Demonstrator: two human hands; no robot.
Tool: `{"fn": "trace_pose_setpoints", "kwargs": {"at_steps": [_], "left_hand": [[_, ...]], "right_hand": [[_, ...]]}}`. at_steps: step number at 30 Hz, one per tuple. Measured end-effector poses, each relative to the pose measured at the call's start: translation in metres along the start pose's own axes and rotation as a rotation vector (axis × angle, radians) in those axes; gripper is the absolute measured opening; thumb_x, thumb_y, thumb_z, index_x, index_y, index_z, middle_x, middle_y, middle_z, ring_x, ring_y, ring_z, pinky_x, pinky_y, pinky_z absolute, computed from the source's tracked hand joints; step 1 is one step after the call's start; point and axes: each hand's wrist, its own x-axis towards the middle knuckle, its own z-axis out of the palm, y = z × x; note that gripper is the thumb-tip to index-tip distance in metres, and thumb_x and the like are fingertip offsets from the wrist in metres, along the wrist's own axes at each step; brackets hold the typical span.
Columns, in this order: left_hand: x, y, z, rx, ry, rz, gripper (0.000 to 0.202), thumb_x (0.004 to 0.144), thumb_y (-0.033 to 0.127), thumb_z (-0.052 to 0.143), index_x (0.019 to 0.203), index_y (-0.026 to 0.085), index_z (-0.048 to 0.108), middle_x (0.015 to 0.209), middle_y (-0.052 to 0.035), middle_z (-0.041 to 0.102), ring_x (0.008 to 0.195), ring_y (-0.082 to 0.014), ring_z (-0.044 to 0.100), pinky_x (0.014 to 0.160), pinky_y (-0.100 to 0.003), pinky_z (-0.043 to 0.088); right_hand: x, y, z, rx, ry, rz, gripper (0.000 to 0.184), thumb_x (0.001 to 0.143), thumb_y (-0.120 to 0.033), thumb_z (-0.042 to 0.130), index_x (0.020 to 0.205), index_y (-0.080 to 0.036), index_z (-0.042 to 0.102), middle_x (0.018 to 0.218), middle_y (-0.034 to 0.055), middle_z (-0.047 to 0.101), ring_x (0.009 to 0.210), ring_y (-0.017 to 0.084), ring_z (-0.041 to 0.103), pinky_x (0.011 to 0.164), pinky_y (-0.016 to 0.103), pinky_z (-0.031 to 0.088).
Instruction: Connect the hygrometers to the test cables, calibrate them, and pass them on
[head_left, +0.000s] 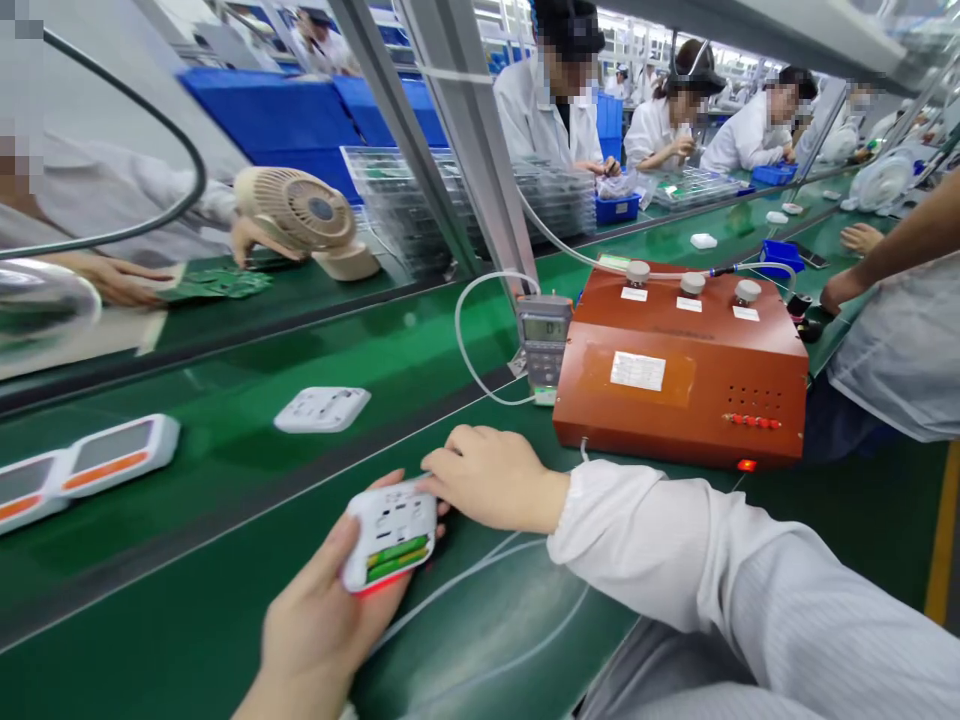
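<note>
A small white square device (394,512) lies back side up in my left hand (322,600), which is closed around its edges. Two green batteries (397,556) sit side by side in its open compartment, and a red glow shows along the near edge. My right hand (491,475) reaches in from the right with bent fingers. Its fingertips grip the device's upper right corner, and the thumb is mostly hidden. Thin clear tubes (480,580) run over the green bench under both hands.
An orange-brown box (679,370) with knobs and a lit red switch stands right, beside a grey digital meter (545,345). Another white device (322,409) and two screen units (112,453) lie on the green belt. A beige fan (300,210) and co-workers are beyond.
</note>
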Motion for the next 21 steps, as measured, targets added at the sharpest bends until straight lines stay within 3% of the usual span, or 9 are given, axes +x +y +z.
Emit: {"fn": "trace_pose_setpoints", "kwargs": {"at_steps": [5,7,11,15,18,21], "left_hand": [[-0.013,0.010,0.008,-0.067,0.056,0.009,0.048,0.073,0.040,0.061,0.114,0.021,0.075,0.117,-0.0126,0.075,0.130,-0.0372,0.059,0.081,-0.042,0.066],[-0.018,0.013,0.009,-0.081,0.043,0.029,0.050,0.072,0.045,0.061,0.114,0.021,0.076,0.127,-0.0123,0.072,0.137,-0.0369,0.053,0.090,-0.042,0.063],[-0.023,0.018,0.007,-0.067,0.046,0.074,0.054,0.068,0.051,0.064,0.112,0.022,0.077,0.139,-0.0088,0.066,0.147,-0.0397,0.040,0.117,-0.052,0.037],[-0.026,0.018,0.006,-0.059,0.043,0.087,0.060,0.064,0.057,0.065,0.113,0.024,0.076,0.140,-0.0090,0.065,0.149,-0.0443,0.035,0.122,-0.059,0.020],[-0.022,0.014,0.002,-0.037,0.021,0.069,0.061,0.065,0.056,0.066,0.116,0.023,0.075,0.144,-0.0076,0.063,0.148,-0.0445,0.037,0.122,-0.059,0.023],[-0.013,0.008,-0.007,-0.051,-0.091,0.019,0.062,0.070,0.046,0.067,0.127,0.023,0.071,0.144,-0.0064,0.063,0.151,-0.0417,0.033,0.118,-0.056,0.036]], "right_hand": [[0.000,-0.001,-0.001,0.010,-0.002,-0.087,0.031,0.109,-0.043,0.046,0.103,-0.017,0.062,0.094,0.0052,0.070,0.095,0.021,0.067,0.072,0.032,0.047],[0.001,-0.001,-0.003,0.015,0.013,-0.135,0.029,0.109,-0.041,0.045,0.105,-0.017,0.061,0.094,0.0046,0.072,0.096,0.020,0.068,0.075,0.032,0.046],[0.001,0.004,-0.011,-0.023,-0.004,-0.141,0.022,0.110,-0.034,0.046,0.110,-0.016,0.059,0.096,0.0038,0.073,0.098,0.021,0.067,0.077,0.035,0.044],[-0.002,0.009,-0.020,-0.103,-0.066,-0.044,0.013,0.102,-0.013,0.050,0.109,-0.015,0.060,0.097,0.0047,0.073,0.101,0.025,0.064,0.081,0.039,0.045],[-0.004,0.010,-0.023,-0.142,-0.065,0.004,0.019,0.099,-0.009,0.048,0.112,-0.013,0.060,0.097,0.0067,0.073,0.101,0.027,0.064,0.088,0.043,0.045],[-0.004,0.007,-0.018,-0.089,-0.033,-0.052,0.032,0.101,-0.012,0.046,0.133,-0.012,0.052,0.110,0.0081,0.073,0.106,0.026,0.063,0.090,0.043,0.047]]}}
